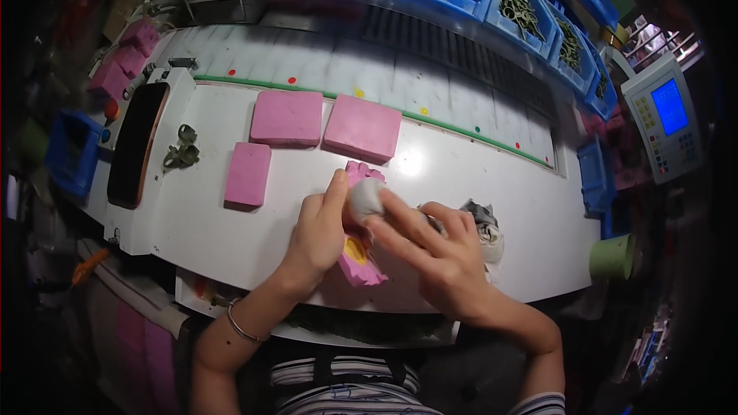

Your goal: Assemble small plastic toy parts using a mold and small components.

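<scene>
My left hand point(314, 240) grips a pink rubber mould point(361, 270) low over the white worktop, thumb along its side. The mould has a notched edge, and a yellow patch shows on its near part. A rounded whitish pad point(367, 197) sits against the mould, pinched in the fingertips of my right hand point(453, 265); its edges are slightly blurred. Beside the right hand lies a crumpled grey and white cloth point(487, 237), partly hidden by the fingers. Beyond the hands rest three pink blocks point(287, 117). Small dark-green pieces point(181, 152) lie to the left.
A dark phone point(138, 144) lies on a white device at the left. Blue bins point(480, 19) of green pieces line the far side behind a green strip point(469, 132). At the right are a control panel point(665, 117) with a blue screen and a green cup point(612, 257).
</scene>
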The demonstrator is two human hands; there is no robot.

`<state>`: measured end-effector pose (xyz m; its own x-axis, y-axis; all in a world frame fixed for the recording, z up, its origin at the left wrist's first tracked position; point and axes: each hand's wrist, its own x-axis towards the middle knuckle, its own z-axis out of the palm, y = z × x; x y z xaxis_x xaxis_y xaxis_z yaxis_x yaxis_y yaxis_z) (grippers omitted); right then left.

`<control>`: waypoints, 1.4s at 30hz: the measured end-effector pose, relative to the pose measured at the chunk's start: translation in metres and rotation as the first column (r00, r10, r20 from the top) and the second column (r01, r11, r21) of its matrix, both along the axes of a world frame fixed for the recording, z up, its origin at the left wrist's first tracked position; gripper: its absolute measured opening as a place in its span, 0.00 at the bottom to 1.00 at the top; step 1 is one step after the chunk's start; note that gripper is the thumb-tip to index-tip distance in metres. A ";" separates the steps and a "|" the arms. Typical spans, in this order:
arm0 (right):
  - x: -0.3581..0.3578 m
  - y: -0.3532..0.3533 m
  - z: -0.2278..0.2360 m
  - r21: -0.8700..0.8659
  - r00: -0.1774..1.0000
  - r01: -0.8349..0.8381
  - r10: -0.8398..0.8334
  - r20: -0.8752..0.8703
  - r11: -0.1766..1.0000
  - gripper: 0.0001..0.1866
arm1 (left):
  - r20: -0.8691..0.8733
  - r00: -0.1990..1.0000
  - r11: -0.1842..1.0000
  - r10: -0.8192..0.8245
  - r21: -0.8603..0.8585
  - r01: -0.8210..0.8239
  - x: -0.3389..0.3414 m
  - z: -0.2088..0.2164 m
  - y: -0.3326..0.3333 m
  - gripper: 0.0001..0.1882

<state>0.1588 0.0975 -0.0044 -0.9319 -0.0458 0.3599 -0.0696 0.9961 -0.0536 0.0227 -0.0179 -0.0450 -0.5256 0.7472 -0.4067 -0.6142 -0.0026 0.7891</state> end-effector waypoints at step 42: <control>0.004 0.016 -0.006 -0.235 0.963 0.129 -0.066 0.260 0.963 0.36 | -0.280 0.959 0.995 0.035 -0.084 -0.061 -0.010 0.010 -0.018 0.35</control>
<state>0.1626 0.1131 -0.0101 -0.9883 0.1107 0.1052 0.0743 0.9503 -0.3024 0.0130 -0.0361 -0.0347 -0.6616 0.6854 -0.3041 -0.3715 0.0526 0.9269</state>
